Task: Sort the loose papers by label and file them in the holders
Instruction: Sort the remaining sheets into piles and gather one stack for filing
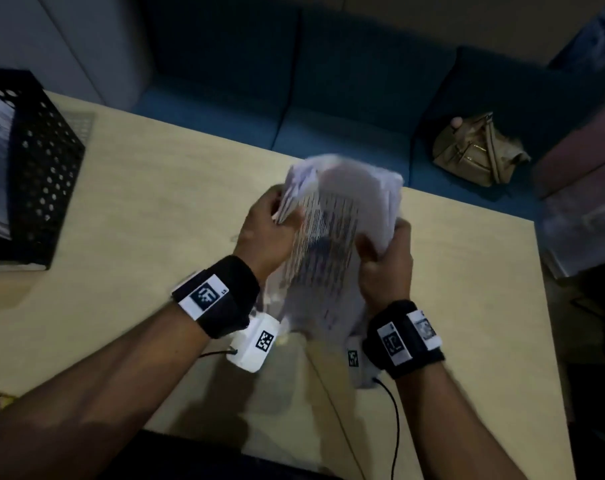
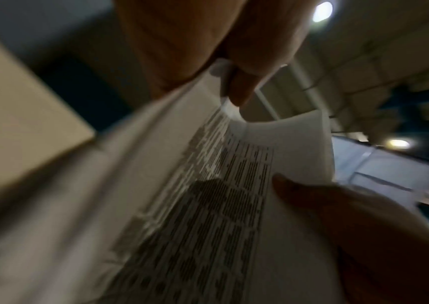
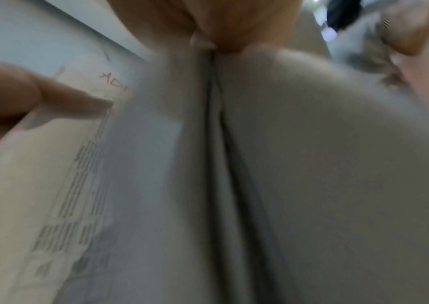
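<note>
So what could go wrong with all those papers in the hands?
Both the left hand and right hand hold the papers up off the table, fanned and bent. Some sheets might slip out and scatter. The pinched top corners may crease or tear. The holder stands far to the left, so sheets might also drop on the way over.

Head view dim overall; worktop (image 1: 155, 188) mid-toned, dark vignetting toward corners, straight edges bowed by the wide lens. Papers (image 1: 332, 237) motion-smeared, print unreadable. Forearm shadows fell on the worktop's near edge. Left wrist view blurred; ceiling lamps (image 2: 322, 11) flared overhead. Right wrist view soft, low-contrast, out of focus throughout.
</note>
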A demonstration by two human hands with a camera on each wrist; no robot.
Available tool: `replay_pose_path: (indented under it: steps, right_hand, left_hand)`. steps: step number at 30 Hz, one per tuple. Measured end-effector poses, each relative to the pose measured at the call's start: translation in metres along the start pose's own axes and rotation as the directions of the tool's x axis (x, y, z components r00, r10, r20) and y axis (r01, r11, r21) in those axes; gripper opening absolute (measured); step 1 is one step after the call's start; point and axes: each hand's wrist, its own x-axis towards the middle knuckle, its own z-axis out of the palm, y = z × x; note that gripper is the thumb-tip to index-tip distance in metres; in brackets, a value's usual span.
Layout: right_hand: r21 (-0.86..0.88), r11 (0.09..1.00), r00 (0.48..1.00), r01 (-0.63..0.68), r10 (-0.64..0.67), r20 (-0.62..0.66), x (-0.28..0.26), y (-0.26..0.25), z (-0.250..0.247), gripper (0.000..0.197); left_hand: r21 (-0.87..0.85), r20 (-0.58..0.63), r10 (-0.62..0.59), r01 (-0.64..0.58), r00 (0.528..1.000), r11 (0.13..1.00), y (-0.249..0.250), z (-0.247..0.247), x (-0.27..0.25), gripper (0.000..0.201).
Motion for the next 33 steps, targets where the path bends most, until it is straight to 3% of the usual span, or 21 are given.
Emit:
replay_pose_path:
  steps: [1, 3, 6, 7, 9, 11, 13, 15, 17, 18, 21, 25, 26, 29, 31, 32, 33]
  right_hand:
    - [0.03, 0.997, 0.996, 0.07, -0.068, -0.052, -0.003, -0.015, -0.002, 0.032]
    - [0.094, 0.977, 0.971, 0.19, -0.172, -0.166, -0.011, -0.038, -0.007, 0.035]
    - [0.128, 0.965, 0.963, 0.227, -0.203, -0.178, -0.02, -0.036, -0.002, 0.047]
    - [0.142, 0.964, 0.969, 0.223, -0.204, -0.138, -0.024, -0.03, 0.002, 0.05]
    - [0.173, 0.962, 0.977, 0.214, -0.208, -0.048, -0.028, -0.015, 0.007, 0.051]
    - [0.188, 0.94, 0.958, 0.284, -0.285, -0.025, -0.026, -0.011, 0.005, 0.055]
    - [0.199, 0.89, 0.912, 0.411, -0.404, -0.078, -0.018, -0.016, -0.002, 0.063]
    - [0.132, 0.812, 0.823, 0.568, -0.558, -0.107, -0.008, -0.025, -0.009, 0.072]
    - [-0.003, 0.737, 0.737, 0.676, -0.675, -0.035, 0.003, -0.03, -0.015, 0.06]
    - [-0.079, 0.718, 0.72, 0.692, -0.694, 0.007, 0.006, -0.032, -0.016, 0.049]
    - [-0.185, 0.7, 0.721, 0.69, -0.687, 0.09, 0.008, -0.035, -0.016, 0.033]
    - [-0.096, 0.697, 0.703, 0.711, -0.706, 0.081, 0.008, -0.033, -0.018, 0.046]
    - [-0.068, 0.713, 0.717, 0.697, -0.694, 0.07, 0.008, -0.032, -0.017, 0.048]
    - [0.074, 0.815, 0.817, 0.575, -0.576, -0.013, 0.003, -0.029, -0.009, 0.066]
    - [0.185, 0.892, 0.91, 0.413, -0.412, -0.046, 0.001, -0.017, 0.0, 0.083]
    - [0.213, 0.932, 0.954, 0.293, -0.298, -0.01, 0.0, -0.013, 0.006, 0.08]
    - [0.206, 0.963, 0.982, 0.172, -0.184, 0.042, -0.002, -0.011, 0.014, 0.076]
  left_hand:
    - [-0.012, -0.017, 0.142, -0.143, 0.99, 0.99, 0.016, -0.006, -0.004, 0.019]
    - [-0.073, -0.05, 0.38, -0.383, 0.924, 0.921, 0.038, -0.016, -0.012, 0.029]
    - [-0.185, 0.003, 0.536, -0.527, 0.844, 0.83, 0.028, -0.026, -0.027, 0.056]
    - [-0.147, 0.04, 0.56, -0.55, 0.827, 0.822, 0.017, -0.028, -0.031, 0.063]
    - [0.087, 0.069, 0.604, -0.608, 0.794, 0.789, -0.004, -0.036, -0.033, 0.076]
    - [0.269, 0.089, 0.687, -0.681, 0.721, 0.681, -0.013, -0.046, -0.031, 0.083]
    - [0.295, 0.118, 0.732, -0.727, 0.671, 0.62, -0.011, -0.056, -0.027, 0.071]
    - [0.254, 0.167, 0.739, -0.752, 0.653, 0.608, -0.005, -0.064, -0.026, 0.04]
    - [0.232, 0.213, 0.724, -0.754, 0.656, 0.615, -0.004, -0.069, -0.024, 0.019]
    - [0.227, 0.232, 0.709, -0.746, 0.666, 0.626, -0.005, -0.07, -0.023, 0.016]
    - [0.179, 0.227, 0.666, -0.702, 0.711, 0.689, -0.01, -0.071, -0.023, 0.019]
    - [0.028, 0.168, 0.652, -0.665, 0.74, 0.747, -0.016, -0.07, -0.025, 0.028]
    - [-0.02, 0.14, 0.649, -0.654, 0.747, 0.757, -0.016, -0.068, -0.026, 0.038]
    - [-0.031, 0.105, 0.465, -0.464, 0.879, 0.885, -0.015, -0.065, -0.029, 0.067]
    - [-0.009, 0.053, 0.361, -0.361, 0.931, 0.933, -0.021, -0.065, -0.03, 0.049]
    - [-0.009, 0.076, 0.342, -0.342, 0.937, 0.94, -0.016, -0.063, -0.029, 0.034]
    - [-0.055, 0.058, 0.293, -0.29, 0.954, 0.955, -0.015, -0.058, -0.026, 0.039]
